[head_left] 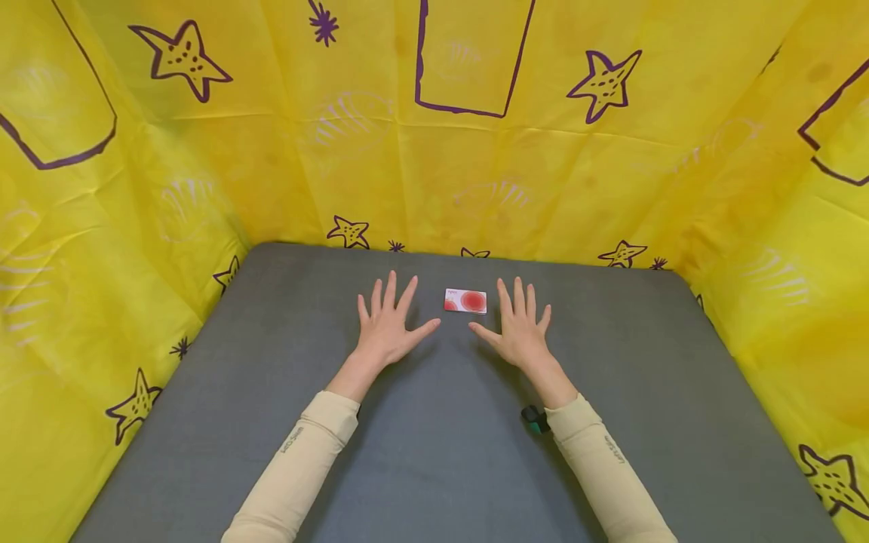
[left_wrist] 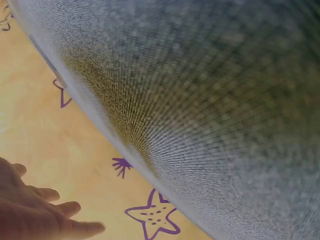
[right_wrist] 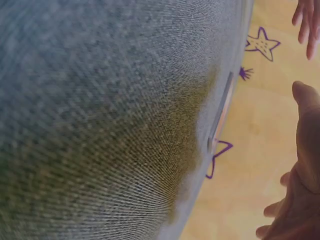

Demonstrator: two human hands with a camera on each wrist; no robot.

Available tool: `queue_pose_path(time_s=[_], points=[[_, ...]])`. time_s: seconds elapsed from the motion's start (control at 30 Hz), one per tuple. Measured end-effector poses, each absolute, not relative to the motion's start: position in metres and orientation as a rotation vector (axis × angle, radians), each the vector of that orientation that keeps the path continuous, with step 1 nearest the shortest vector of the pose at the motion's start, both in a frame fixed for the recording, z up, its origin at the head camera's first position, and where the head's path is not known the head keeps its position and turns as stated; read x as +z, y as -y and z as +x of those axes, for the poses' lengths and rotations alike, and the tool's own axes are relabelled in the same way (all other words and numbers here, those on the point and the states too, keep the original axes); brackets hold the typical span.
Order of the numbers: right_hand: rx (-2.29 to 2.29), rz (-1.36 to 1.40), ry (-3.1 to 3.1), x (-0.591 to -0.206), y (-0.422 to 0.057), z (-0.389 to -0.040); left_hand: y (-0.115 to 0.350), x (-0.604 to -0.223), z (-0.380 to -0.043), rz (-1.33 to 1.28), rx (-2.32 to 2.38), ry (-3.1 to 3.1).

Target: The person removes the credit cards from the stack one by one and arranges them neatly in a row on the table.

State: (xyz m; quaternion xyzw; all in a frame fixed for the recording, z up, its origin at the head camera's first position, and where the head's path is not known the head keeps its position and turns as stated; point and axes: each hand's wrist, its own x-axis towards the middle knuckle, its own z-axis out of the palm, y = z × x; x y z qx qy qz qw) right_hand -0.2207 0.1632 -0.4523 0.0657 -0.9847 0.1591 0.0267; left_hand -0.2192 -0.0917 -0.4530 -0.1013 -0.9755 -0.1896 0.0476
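A small flat rectangular item (head_left: 465,301), white with red circles, lies near the back of the grey table in the head view; its kind cannot be made out. To its left my left hand (head_left: 388,329) is held with fingers spread, holding nothing. On the other side my right hand (head_left: 521,336) is likewise spread and holds nothing, its thumb pointing inward just below the item. Neither hand touches it. Edge-on, the flat item (right_wrist: 220,115) shows as a thin strip in the right wrist view. Part of my left hand (left_wrist: 35,212) shows in the left wrist view.
Yellow cloth (head_left: 434,173) with purple starfish drawings hangs behind and along both sides of the grey table (head_left: 434,437). A dark wrist device (head_left: 535,419) sits by the right cuff.
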Motion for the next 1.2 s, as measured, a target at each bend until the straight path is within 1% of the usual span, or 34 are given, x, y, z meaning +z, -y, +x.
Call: queue_pose_path(time_s=[0.27,0.5,0.87,1.0,1.2], points=[[0.644,0.287,3.012,-0.459,-0.166,-0.217,0.090,-0.450,-0.217,-0.279,-0.798,2.929],[0.870,0.329,2.929,-0.467,-0.170,-0.216,0.089,-0.450,-0.218,-0.269,-1.040,2.824],[1.173,0.372,2.829,-0.475,-0.176,-0.228,0.086,-0.450,-0.225,-0.235,-1.435,2.759],[1.231,0.372,2.826,-0.475,-0.177,-0.235,0.083,-0.451,-0.232,-0.219,-1.475,2.818],[1.209,0.377,2.863,-0.476,-0.176,-0.249,0.071,-0.455,-0.248,-0.287,-1.436,2.894]])
